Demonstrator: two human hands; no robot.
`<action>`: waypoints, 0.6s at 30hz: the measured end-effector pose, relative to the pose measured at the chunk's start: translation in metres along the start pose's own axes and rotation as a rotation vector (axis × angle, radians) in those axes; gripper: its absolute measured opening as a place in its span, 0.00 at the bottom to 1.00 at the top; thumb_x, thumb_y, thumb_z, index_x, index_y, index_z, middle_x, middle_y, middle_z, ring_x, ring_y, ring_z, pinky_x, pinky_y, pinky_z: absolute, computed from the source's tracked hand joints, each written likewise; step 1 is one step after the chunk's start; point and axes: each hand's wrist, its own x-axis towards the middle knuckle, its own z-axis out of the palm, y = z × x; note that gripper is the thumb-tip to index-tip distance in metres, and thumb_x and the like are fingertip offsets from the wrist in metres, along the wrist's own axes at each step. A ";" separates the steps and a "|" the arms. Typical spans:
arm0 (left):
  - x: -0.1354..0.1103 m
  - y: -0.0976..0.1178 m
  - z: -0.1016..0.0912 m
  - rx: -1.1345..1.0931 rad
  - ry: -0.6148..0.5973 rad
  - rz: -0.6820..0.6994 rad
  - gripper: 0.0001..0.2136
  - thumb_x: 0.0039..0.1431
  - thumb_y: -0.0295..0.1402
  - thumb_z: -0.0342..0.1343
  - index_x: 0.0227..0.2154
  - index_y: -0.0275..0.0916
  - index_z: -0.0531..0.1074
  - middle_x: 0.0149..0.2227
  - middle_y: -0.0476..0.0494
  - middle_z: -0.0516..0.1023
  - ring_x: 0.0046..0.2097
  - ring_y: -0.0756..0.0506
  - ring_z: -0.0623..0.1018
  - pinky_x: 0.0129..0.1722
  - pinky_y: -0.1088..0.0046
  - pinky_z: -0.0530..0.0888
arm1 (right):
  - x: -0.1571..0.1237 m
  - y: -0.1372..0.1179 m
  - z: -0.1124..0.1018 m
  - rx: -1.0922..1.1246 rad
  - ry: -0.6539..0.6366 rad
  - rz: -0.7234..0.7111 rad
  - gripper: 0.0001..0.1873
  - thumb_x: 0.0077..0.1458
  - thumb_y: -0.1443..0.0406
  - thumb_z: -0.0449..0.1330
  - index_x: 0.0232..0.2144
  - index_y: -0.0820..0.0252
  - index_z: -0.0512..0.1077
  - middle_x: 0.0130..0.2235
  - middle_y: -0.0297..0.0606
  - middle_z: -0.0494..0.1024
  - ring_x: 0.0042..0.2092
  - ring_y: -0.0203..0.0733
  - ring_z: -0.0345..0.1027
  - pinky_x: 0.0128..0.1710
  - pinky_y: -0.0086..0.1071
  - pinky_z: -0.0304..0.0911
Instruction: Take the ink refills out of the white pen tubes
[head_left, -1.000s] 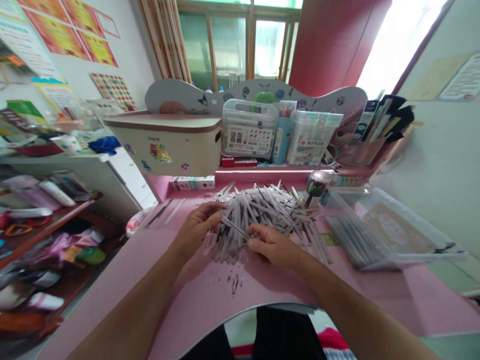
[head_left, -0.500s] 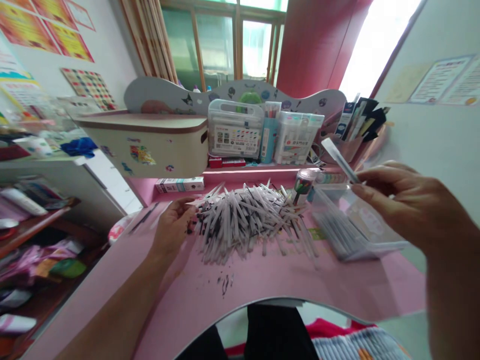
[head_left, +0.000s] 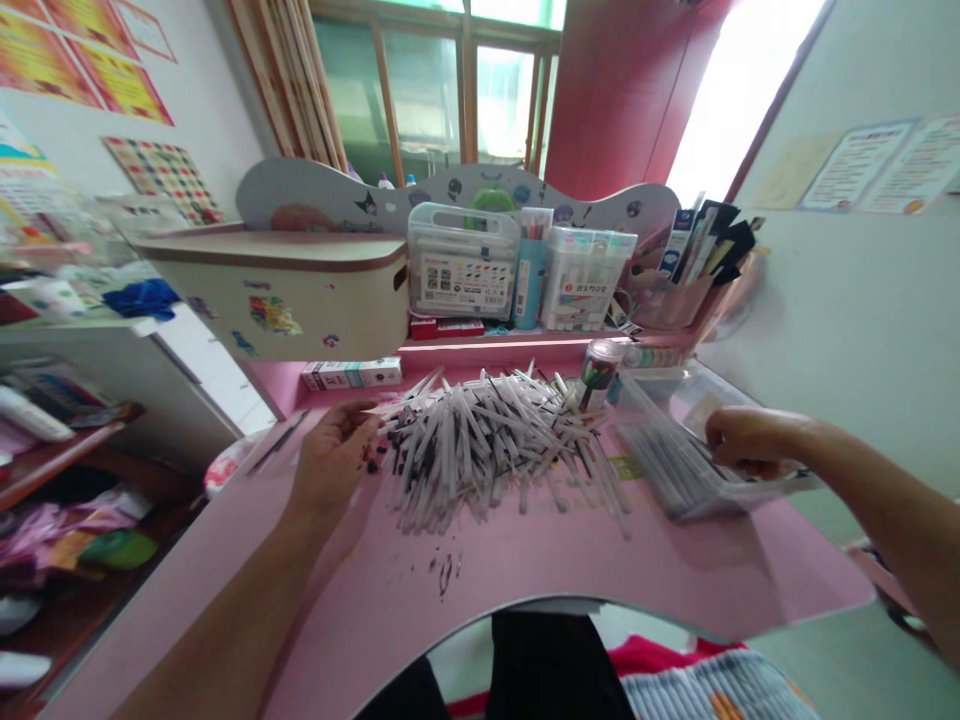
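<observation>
A big heap of slim whitish tubes, some with dark parts (head_left: 487,440), lies on the pink desk (head_left: 360,600). My left hand (head_left: 330,455) rests at the heap's left edge with its fingers curled in; a pale tip shows by the fingertips, but what they hold is unclear. Over on the right, my right hand (head_left: 757,440) reaches down into a clear plastic box (head_left: 675,385), fingers bent and closed. Whatever is in them is hidden. Many similar tubes (head_left: 664,465) lie side by side in the box's left part.
Behind the heap stand a clear jar (head_left: 600,365) and a long small carton (head_left: 352,373). The shelf above carries a lidded beige bin (head_left: 300,300), a marker case (head_left: 465,265) and a pen holder (head_left: 675,295). Dark smudges (head_left: 446,572) mark the desk in front.
My right hand has gone down from above the box into it; the whitish tube it held up is no longer visible. My left hand has stayed beside the heap.
</observation>
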 end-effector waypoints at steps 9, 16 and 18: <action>0.003 0.002 -0.004 0.007 0.048 0.001 0.15 0.46 0.36 0.61 0.38 0.35 0.73 0.27 0.51 0.74 0.22 0.53 0.65 0.22 0.77 0.62 | 0.007 -0.002 0.004 0.063 -0.110 -0.111 0.19 0.50 0.74 0.53 0.10 0.63 0.69 0.13 0.39 0.71 0.12 0.34 0.61 0.15 0.24 0.46; 0.009 -0.007 -0.009 0.058 0.099 -0.004 0.14 0.46 0.37 0.59 0.36 0.36 0.74 0.29 0.49 0.75 0.24 0.52 0.65 0.24 0.74 0.62 | -0.050 -0.045 -0.033 -0.110 0.575 -0.370 0.07 0.55 0.65 0.60 0.32 0.60 0.79 0.24 0.40 0.80 0.23 0.39 0.72 0.26 0.31 0.62; 0.013 -0.013 -0.012 0.107 0.093 -0.031 0.15 0.46 0.37 0.60 0.36 0.36 0.74 0.28 0.49 0.75 0.25 0.51 0.67 0.25 0.74 0.64 | -0.075 -0.070 -0.024 -0.117 0.762 -0.553 0.10 0.55 0.61 0.60 0.37 0.58 0.79 0.26 0.39 0.80 0.25 0.40 0.73 0.27 0.32 0.62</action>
